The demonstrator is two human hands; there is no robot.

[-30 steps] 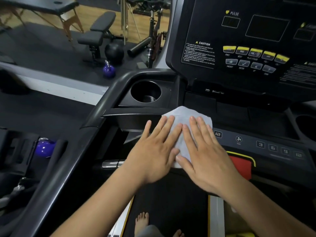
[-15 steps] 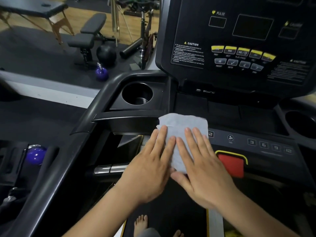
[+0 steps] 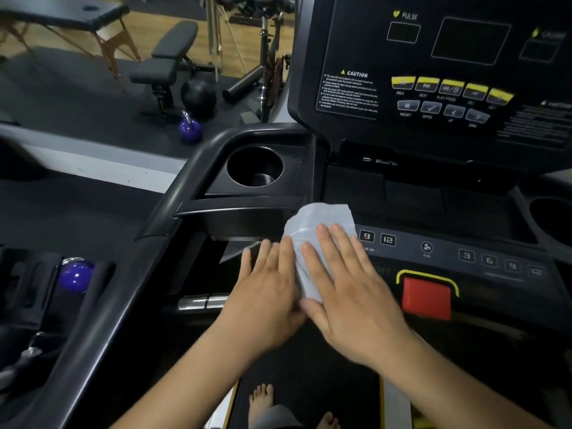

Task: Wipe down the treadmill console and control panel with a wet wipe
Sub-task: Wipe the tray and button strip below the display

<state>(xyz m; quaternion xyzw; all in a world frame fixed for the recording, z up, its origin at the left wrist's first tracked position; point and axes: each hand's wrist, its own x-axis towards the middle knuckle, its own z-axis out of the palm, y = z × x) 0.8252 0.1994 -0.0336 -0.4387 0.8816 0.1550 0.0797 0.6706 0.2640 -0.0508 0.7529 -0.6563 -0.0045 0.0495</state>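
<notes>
A pale wet wipe [image 3: 318, 224] lies flat on the left end of the treadmill's lower control panel [image 3: 445, 252]. My right hand [image 3: 346, 286] presses on it with straight fingers, covering its lower half. My left hand [image 3: 266, 286] lies flat beside it, its fingers at the wipe's left edge. The number keys 9 and 12 show just right of the wipe. Above stands the black console [image 3: 433, 72] with its yellow and grey buttons and dark screens. The red stop button [image 3: 425, 297] sits right of my right hand.
A round cup holder [image 3: 255, 165] is sunk into the tray left of the console, another [image 3: 554, 215] at the far right. The black handrail [image 3: 102, 305] runs down the left. Beyond it are a weight bench [image 3: 167, 60], a black ball [image 3: 198, 94] and purple kettlebells [image 3: 190, 130].
Both hands and the wipe have slid slightly right along the panel, and the wipe's left edge has bunched up. My left hand now lies mostly off the wipe.
</notes>
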